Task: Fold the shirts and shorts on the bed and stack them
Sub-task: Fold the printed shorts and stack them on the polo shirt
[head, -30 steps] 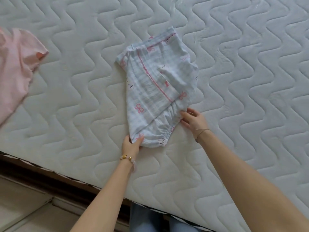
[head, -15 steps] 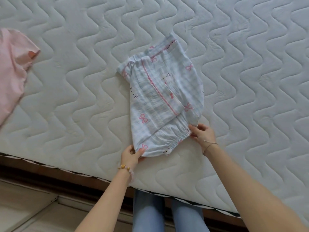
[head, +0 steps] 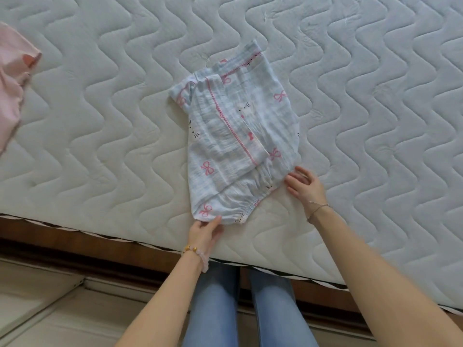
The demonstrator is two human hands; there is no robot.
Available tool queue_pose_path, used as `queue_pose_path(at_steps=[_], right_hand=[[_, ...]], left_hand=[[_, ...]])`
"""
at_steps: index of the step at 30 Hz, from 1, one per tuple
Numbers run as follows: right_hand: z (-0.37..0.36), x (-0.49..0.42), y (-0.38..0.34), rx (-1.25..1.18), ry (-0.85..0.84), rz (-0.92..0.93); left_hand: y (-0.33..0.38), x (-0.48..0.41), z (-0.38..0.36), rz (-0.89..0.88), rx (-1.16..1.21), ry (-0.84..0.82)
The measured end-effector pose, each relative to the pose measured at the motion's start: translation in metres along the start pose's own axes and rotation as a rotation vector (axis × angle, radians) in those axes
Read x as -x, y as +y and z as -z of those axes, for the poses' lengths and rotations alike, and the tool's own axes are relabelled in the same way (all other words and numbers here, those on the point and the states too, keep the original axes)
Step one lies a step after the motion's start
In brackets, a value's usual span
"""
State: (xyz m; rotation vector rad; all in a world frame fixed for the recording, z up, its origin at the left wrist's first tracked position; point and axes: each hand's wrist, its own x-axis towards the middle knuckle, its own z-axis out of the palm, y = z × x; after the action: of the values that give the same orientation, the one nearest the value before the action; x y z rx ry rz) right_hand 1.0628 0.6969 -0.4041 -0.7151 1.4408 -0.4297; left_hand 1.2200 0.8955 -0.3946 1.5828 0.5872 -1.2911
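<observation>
no readable text, labels or numbers anywhere in view.

The shorts [head: 233, 136] were pale blue check with pink bows, pink piping and what looked like small cat faces. The mattress [head: 100, 121] was white, wave-quilted. A pink garment [head: 11, 96] lay at the left edge.

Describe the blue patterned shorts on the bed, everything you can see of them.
The shorts are pale blue crinkled cotton-like fabric printed with pink bows and small cat faces, with pink piping along one edge. They lie folded in half on the quilted mattress, tilted, gathered elastic waistband nearest the person. The left hand pinches the near left corner; the right hand has its fingertips at the waistband's right end, fingers loosely spread. Some wrinkles remain.
</observation>
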Motion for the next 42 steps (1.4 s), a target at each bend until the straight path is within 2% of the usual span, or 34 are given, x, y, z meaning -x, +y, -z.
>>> queue_pose_path(at_steps=[4,8,14,18,24,29,38,42], right_hand=[[0.001,-0.007,-0.014,0.062,-0.171,0.057],[-0.003,-0.015,-0.022,0.051,-0.273,0.021],[-0.006,-0.007,-0.040,0.122,-0.225,-0.008],[-0.013,0.017,-0.072,0.146,-0.112,0.087],[-0.024,0.070,-0.137,0.122,-0.111,0.207],[-0.036,0.098,-0.139,0.126,-0.158,0.112],[-0.090,0.083,-0.053,-0.031,-0.212,-0.297],[-0.106,0.055,-0.032,-0.064,-0.183,-0.288]], left_hand=[[-0.019,0.012,-0.026,0.055,0.023,-0.068],[-0.017,0.016,-0.045,0.018,0.038,-0.014],[0.015,0.039,-0.045,-0.103,0.001,0.036],[0.062,0.075,-0.041,-0.246,-0.022,0.066],[0.148,0.135,-0.045,-0.437,-0.011,0.021],[0.179,0.150,-0.051,-0.418,-0.004,-0.056],[0.184,0.119,-0.034,-0.345,0.020,-0.085],[0.188,0.096,-0.019,-0.352,-0.013,-0.087]])
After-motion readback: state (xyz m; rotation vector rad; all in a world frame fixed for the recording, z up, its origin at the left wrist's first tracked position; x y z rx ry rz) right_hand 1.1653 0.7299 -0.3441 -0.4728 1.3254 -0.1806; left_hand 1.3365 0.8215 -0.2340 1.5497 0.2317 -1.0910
